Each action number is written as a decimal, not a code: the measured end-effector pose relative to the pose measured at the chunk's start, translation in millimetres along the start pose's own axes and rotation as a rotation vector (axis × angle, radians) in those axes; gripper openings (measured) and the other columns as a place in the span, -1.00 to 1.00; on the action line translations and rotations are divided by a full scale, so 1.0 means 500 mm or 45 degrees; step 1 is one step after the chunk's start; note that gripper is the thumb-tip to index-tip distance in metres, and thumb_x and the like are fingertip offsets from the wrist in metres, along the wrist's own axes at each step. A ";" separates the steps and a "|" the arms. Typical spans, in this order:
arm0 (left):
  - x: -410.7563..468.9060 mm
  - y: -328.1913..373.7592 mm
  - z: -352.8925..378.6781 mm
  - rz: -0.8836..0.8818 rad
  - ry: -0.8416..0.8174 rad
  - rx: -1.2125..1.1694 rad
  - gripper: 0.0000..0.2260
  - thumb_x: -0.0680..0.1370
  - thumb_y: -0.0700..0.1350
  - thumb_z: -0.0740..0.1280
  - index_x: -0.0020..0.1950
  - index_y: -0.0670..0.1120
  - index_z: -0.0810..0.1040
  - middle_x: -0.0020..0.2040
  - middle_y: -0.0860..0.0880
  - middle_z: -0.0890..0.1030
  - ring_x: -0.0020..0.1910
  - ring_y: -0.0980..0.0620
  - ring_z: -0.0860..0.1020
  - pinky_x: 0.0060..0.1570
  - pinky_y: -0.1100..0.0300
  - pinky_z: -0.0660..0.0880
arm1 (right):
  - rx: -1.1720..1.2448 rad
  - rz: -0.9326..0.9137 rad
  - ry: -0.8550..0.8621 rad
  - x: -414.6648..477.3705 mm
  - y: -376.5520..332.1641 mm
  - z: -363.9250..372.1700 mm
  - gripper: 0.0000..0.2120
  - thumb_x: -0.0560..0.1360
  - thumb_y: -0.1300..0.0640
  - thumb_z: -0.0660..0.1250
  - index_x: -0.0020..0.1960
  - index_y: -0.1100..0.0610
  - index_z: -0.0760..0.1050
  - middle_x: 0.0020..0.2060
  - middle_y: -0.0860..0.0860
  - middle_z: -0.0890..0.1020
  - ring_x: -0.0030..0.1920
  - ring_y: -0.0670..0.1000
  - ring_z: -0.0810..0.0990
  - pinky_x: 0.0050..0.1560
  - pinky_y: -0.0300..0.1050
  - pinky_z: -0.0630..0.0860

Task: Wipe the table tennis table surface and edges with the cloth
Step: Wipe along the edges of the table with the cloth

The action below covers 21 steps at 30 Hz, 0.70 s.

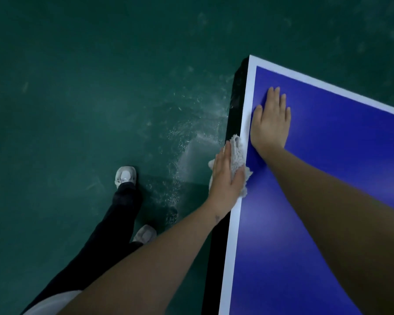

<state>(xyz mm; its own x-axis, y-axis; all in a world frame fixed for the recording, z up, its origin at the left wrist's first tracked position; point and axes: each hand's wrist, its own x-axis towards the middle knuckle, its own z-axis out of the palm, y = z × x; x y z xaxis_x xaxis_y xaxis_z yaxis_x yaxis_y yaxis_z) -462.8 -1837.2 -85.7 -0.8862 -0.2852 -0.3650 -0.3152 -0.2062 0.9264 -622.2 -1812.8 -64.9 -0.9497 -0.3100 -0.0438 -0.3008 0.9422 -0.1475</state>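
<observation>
Cloth (237, 153), grey and fluffy, is folded over the left edge of the table tennis table (328, 178), on the white border line (233, 246), not far from the corner. It is pressed there by the left hand (225, 176): the fingers are laid straight along the side and the thumb on top. The right hand (271, 119) is spread flat on the blue surface just beside it, with nothing held. Dark trousers (114, 219) and light shoes (125, 176) are seen above the green floor (77, 87).
</observation>
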 end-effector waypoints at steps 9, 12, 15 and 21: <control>0.280 0.101 -0.027 0.053 0.037 0.026 -0.47 0.64 -0.17 0.11 0.54 -0.07 -0.07 0.56 -0.02 -0.04 0.53 0.03 -0.10 0.50 -0.06 -0.09 | -0.015 0.041 -0.016 0.001 0.001 0.002 -0.49 0.60 0.08 -0.03 0.53 0.14 0.04 0.53 0.03 0.10 0.53 0.02 -0.02 0.48 -0.05 -0.11; 0.343 0.129 -0.031 0.032 0.042 0.001 -0.47 0.64 -0.17 0.10 0.54 -0.07 -0.09 0.56 -0.03 -0.06 0.53 0.01 -0.10 0.49 -0.08 -0.06 | -0.019 0.064 -0.029 0.001 -0.004 -0.001 -0.45 0.55 0.05 -0.07 0.53 0.15 0.05 0.52 0.03 0.11 0.53 0.02 0.00 0.47 -0.09 -0.13; 0.393 0.150 -0.037 0.021 0.045 0.000 -0.45 0.64 -0.16 0.10 0.54 -0.07 -0.11 0.56 -0.05 -0.05 0.54 -0.01 -0.08 0.48 -0.10 -0.02 | -0.019 0.083 -0.034 0.003 -0.009 -0.004 -0.44 0.53 0.06 -0.05 0.52 0.16 0.08 0.52 0.03 0.13 0.52 0.03 0.03 0.47 -0.10 -0.13; 0.481 0.189 -0.044 0.029 0.043 -0.062 -0.48 0.64 -0.19 0.11 0.54 -0.08 -0.04 0.55 -0.10 0.04 0.52 -0.07 0.05 0.46 -0.13 0.10 | -0.042 0.098 -0.056 0.004 -0.012 -0.009 -0.39 0.51 -0.01 -0.16 0.52 0.15 0.09 0.52 0.02 0.13 0.52 0.00 0.03 0.47 -0.09 -0.12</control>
<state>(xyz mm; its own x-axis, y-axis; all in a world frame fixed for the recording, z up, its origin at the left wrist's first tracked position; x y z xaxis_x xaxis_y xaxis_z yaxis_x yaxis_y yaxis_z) -698.1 -1946.0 -88.0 -0.8809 -0.3213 -0.3475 -0.2774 -0.2442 0.9292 -622.8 -1818.7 -59.4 -0.9656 -0.2411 -0.0971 -0.2304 0.9669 -0.1095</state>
